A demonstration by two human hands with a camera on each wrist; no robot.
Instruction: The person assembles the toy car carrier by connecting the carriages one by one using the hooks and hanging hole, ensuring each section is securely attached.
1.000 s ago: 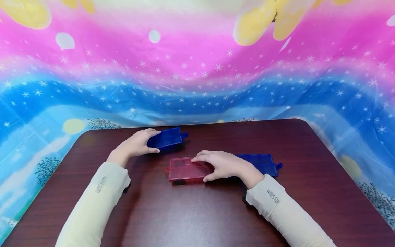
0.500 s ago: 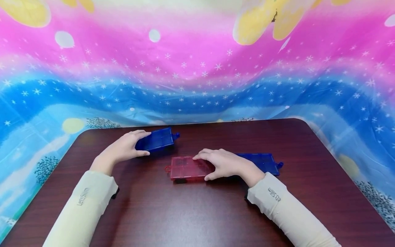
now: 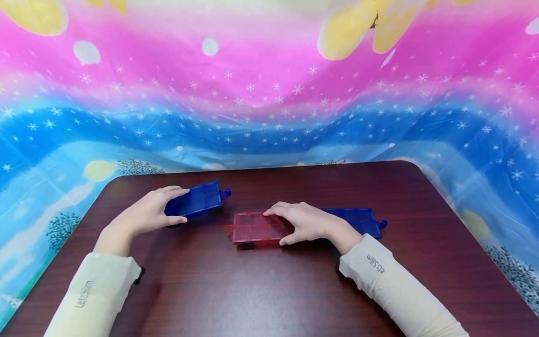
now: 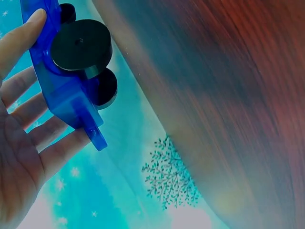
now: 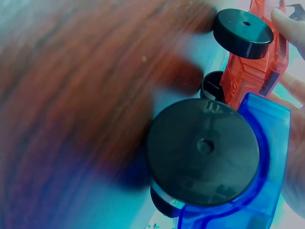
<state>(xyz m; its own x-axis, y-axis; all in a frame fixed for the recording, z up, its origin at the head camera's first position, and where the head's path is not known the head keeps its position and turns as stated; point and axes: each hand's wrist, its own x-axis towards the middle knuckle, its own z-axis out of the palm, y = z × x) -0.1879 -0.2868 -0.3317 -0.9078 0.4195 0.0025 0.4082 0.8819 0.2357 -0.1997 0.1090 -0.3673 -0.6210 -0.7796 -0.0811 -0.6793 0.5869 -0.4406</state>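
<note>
At the left of the head view, my left hand [image 3: 145, 213] grips the left end of a translucent blue toy wagon [image 3: 199, 199] between thumb and fingers. Its hook points right. The left wrist view shows the thumb on this wagon's side [image 4: 66, 95] and its black wheels [image 4: 81, 45]. Near the middle, my right hand [image 3: 309, 224] holds the right end of a translucent red wagon [image 3: 254, 228], whose loop points left. A second blue wagon [image 3: 358, 221] stands directly right of the red one; my right hand hides where they meet. A gap separates the left wagon from the red one.
All wagons are on or over a dark brown table [image 3: 244, 290] with rounded far corners. A colourful printed cloth [image 3: 269, 93] hangs behind and along its sides. Both forearms in pale sleeves [image 3: 391, 281] reach in from the near edge.
My left hand has moved left and slightly nearer with its blue wagon, widening the gap to the red wagon. The right hand and its wagons have barely shifted.
</note>
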